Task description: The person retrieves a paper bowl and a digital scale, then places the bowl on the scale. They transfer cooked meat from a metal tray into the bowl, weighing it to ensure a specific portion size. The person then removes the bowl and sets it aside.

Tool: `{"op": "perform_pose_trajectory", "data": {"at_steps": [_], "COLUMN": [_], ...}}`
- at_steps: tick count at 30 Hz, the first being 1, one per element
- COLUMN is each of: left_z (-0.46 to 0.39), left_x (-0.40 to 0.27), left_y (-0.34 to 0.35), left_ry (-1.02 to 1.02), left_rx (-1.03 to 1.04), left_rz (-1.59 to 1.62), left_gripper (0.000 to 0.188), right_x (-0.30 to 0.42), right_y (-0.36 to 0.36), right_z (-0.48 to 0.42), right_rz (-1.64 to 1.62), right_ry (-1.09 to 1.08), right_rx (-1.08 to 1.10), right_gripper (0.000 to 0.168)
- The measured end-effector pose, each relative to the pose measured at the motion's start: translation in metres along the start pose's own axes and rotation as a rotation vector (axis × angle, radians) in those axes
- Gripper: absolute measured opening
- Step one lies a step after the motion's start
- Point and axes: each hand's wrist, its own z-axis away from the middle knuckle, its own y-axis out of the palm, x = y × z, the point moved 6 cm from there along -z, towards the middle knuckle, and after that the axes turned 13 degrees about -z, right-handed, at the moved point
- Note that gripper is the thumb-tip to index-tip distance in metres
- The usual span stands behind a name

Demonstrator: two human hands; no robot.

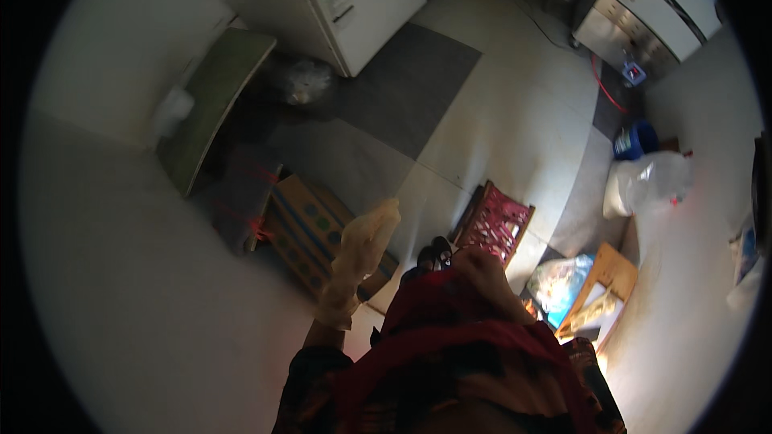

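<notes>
A loose translucent glove covers my left hand [365, 241] and forearm, held out in front over a cardboard box [307, 223] with blue stripes and green dots. Its fingers look blurred inside the glove, and nothing is plainly held. My right hand [479, 268] is bare and rests at the front of the red apron [422, 301]; whether it grips the cloth is hidden. Just beyond it on the floor is a low stool [497, 223] with a red woven seat. My dark shoes [435, 253] show beside this stool.
At the right, a second glove [594, 310] lies on a wooden surface [615, 265] beside a filled plastic bag [558, 283]. Along the wall stand a clear bag [651, 184] and a blue bucket [636, 140]. A green folding tabletop [217, 90] leans left, near a white cabinet [374, 12].
</notes>
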Motion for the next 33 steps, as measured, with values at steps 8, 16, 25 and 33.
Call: {"op": "perform_pose_trajectory", "data": {"at_steps": [8, 16, 25, 33], "left_z": [0.028, -0.139, -0.311, -0.522], "left_x": [0.106, 0.152, 0.260, 0.385], "left_y": [0.013, 0.025, 0.039, -0.004], "left_ry": [-0.937, -0.737, -0.463, -0.548], "left_rx": [-0.026, -0.041, -0.117, -0.230], "left_rz": [0.523, 0.409, 0.446, 0.069], "left_gripper": [0.030, 0.036, 0.041, 0.065], "right_x": [0.021, 0.078, 0.211, 0.333], "right_y": [-0.003, -0.057, -0.115, -0.086], "right_z": [-0.108, -0.247, -0.440, -0.641], "right_rz": [-0.097, -0.139, -0.220, -0.138], "right_ry": [-0.055, -0.007, -0.180, -0.271], "right_rx": [0.140, 0.148, 0.130, 0.067], "right_gripper": [0.014, 0.014, 0.018, 0.032]}}
